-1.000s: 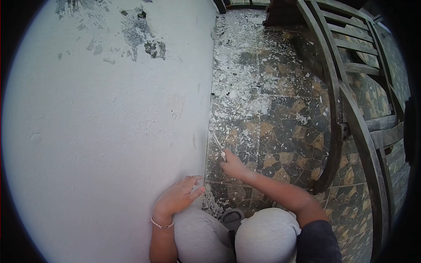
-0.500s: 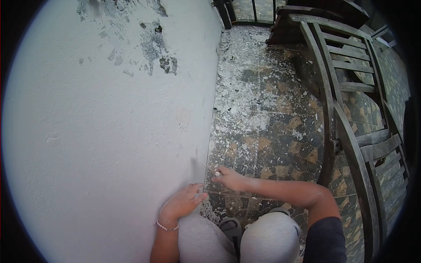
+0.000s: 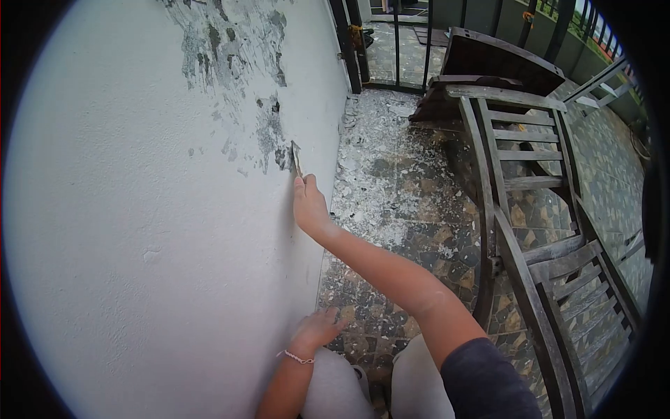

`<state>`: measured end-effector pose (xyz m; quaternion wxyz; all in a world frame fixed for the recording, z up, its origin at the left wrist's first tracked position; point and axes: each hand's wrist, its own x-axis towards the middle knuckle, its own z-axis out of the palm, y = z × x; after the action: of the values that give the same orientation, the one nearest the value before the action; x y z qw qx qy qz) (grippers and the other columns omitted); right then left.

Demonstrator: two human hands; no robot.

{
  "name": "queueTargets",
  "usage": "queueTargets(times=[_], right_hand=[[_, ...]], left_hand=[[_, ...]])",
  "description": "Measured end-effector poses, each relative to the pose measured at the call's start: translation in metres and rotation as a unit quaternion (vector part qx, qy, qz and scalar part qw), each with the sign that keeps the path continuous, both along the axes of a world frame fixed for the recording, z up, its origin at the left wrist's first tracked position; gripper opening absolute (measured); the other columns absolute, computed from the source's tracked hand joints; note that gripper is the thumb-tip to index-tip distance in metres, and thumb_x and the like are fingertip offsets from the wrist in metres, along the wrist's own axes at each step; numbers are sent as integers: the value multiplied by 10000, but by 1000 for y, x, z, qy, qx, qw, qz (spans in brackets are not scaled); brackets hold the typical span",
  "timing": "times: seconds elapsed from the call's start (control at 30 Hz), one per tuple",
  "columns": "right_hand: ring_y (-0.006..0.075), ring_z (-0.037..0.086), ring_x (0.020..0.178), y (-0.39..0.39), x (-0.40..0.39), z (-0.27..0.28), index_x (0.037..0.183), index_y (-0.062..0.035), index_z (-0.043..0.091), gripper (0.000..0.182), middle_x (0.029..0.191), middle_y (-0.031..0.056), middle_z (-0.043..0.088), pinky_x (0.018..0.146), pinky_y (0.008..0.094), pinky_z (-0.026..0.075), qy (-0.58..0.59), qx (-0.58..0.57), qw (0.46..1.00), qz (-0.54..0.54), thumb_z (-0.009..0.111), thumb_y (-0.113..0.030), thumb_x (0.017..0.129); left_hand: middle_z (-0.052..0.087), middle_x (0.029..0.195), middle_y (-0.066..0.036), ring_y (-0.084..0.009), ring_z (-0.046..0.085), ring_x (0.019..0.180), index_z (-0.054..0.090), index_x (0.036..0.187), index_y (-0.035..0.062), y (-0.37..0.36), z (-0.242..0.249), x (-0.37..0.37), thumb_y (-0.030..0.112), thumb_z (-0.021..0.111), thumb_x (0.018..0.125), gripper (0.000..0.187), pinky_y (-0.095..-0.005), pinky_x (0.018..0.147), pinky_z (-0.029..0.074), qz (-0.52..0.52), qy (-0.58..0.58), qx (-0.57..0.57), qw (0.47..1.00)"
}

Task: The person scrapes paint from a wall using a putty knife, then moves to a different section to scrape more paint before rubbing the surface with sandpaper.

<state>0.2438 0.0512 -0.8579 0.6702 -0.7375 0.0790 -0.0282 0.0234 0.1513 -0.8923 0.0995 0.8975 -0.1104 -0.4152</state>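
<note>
My right hand is closed around the handle of a scraper. The scraper points up, its blade at the white wall just right of a dark chipped spot. Above and to the left, a large grey patch shows where the paint is gone. Low down, near my knee, my left hand holds nothing, its fingers stretched toward the floor side of the wall.
Paint flakes cover the patterned tile floor along the wall. A slatted wooden chair stands on the right, with a dark wooden panel behind it. A black metal gate closes off the far end.
My right hand has risen from the wall's base to the chipped area, carrying the scraper. My left hand has stayed low. The view has tilted up, showing more of the gate.
</note>
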Motion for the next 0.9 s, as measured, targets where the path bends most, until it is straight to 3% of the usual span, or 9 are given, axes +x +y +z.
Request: queueTargets(times=[0.23,0.4,0.6,0.67,0.73,0.8,0.83,0.87,0.9], right_hand=[[550,588,1017,-65,-38,0,1156,54,491,496,1012,366,631,901,563,442,133,-25,991,-10,390,-421,1053],[534,548,1139,-137,-106,61,1186,56,498,516,1162,375,593,964,542,416,258,13,961,-97,426,-434,1041],[472,592,1062,-211,-198,118,1157,6,518,464,1085,285,642,922,530,434,330,94,878,-335,476,-437,1024],[526,559,1159,-225,-245,180,1201,22,517,480,1221,348,593,975,543,443,342,139,823,-432,445,-421,1030],[508,580,1131,-222,-288,163,1216,6,525,414,1221,331,595,952,542,468,400,130,807,-414,435,-356,1038],[493,594,1124,-218,-326,146,1225,-18,545,340,1223,322,594,924,540,494,456,92,808,-362,422,-280,1046],[491,600,1131,-227,-340,204,1213,2,553,347,1213,322,602,909,524,510,464,67,818,-335,448,-275,1031],[488,607,1137,-236,-354,267,1202,22,560,356,1202,323,610,894,507,526,471,41,825,-309,474,-270,1017],[458,638,1095,-237,-368,278,1184,42,565,408,1148,313,635,859,490,541,446,-55,859,-244,515,-314,990]], left_hand=[[638,1261,-231,-415,608,1176,554,1323,85,-47,-13,-13,454,460,980,512,-520,1005,462,5,16,-30,999],[678,1120,-208,-400,657,1044,625,1166,67,-74,28,-45,347,512,961,364,-518,899,505,-17,-59,-50,997],[670,976,-186,-359,669,899,647,1102,57,-108,129,-105,218,541,953,243,-482,794,519,-22,-110,-249,962],[671,956,-175,-327,673,874,647,1105,44,-100,161,-139,194,550,956,233,-454,765,521,21,-90,-268,959],[680,951,-160,-288,678,855,646,1106,21,-102,184,-166,168,557,962,224,-414,734,527,73,-75,-279,955],[635,1136,-225,-398,593,1051,520,1335,12,-91,199,-192,216,561,961,428,-454,910,478,-36,-159,-244,956],[613,1229,-257,-452,551,1149,456,1449,7,-84,208,-201,239,564,961,551,-474,998,453,-91,-201,-227,948],[592,1256,-260,-453,532,1168,431,1460,-3,-78,220,-207,233,557,968,560,-481,1019,434,-74,-136,-205,967],[572,1283,-263,-454,513,1187,406,1471,-13,-79,234,-210,227,551,975,569,-489,1039,414,-57,-68,-183,979]])
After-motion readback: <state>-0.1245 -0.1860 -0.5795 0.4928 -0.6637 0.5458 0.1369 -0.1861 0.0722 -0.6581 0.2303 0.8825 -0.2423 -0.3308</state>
